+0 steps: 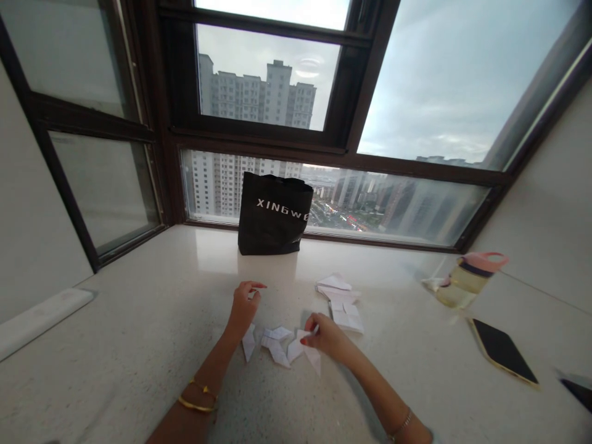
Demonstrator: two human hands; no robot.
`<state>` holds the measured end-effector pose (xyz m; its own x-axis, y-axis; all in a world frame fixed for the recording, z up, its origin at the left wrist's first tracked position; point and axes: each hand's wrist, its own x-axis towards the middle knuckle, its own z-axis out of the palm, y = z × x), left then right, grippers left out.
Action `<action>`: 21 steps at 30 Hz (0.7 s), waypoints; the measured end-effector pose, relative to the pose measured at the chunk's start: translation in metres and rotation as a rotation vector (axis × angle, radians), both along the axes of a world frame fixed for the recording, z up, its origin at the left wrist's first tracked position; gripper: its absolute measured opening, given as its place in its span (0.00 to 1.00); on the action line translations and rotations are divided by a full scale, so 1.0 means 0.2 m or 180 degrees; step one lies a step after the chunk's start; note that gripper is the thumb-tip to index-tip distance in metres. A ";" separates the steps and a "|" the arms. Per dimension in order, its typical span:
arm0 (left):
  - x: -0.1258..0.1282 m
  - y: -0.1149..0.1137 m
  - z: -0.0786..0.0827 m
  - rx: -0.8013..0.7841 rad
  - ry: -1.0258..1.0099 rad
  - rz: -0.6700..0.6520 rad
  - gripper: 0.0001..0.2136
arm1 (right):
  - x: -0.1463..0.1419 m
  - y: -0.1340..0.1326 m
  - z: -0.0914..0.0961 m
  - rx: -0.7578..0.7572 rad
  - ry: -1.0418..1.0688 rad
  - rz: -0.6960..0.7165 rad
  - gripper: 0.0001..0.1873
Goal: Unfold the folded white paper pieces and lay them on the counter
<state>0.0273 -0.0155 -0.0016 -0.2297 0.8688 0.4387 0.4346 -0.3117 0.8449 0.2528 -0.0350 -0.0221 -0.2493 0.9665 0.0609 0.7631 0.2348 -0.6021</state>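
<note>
My left hand [245, 303] hovers over the white countertop with its fingers stretched to the right and the thumb apart, holding nothing. Partly under that wrist lies a folded white paper piece [248, 345]. To its right is another folded paper piece [277, 348] with angled points. My right hand [324, 336] pinches a pointed folded paper piece [311, 357] at its upper part, down at the counter. Just beyond the right hand, more folded white papers [348, 314] lie in a loose, overlapping group.
A black bag [275, 216] with white lettering stands by the window. To the right are a bottle with a pink lid [467, 283] and a phone [504, 351]. Another dark object [578, 391] shows at the right edge. A long white object [46, 317] lies at left.
</note>
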 end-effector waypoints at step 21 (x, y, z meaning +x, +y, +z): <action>0.02 -0.05 0.00 -0.1415 0.0126 -0.1434 0.13 | -0.12 0.10 0.15 -0.0303 0.3291 0.0315 0.27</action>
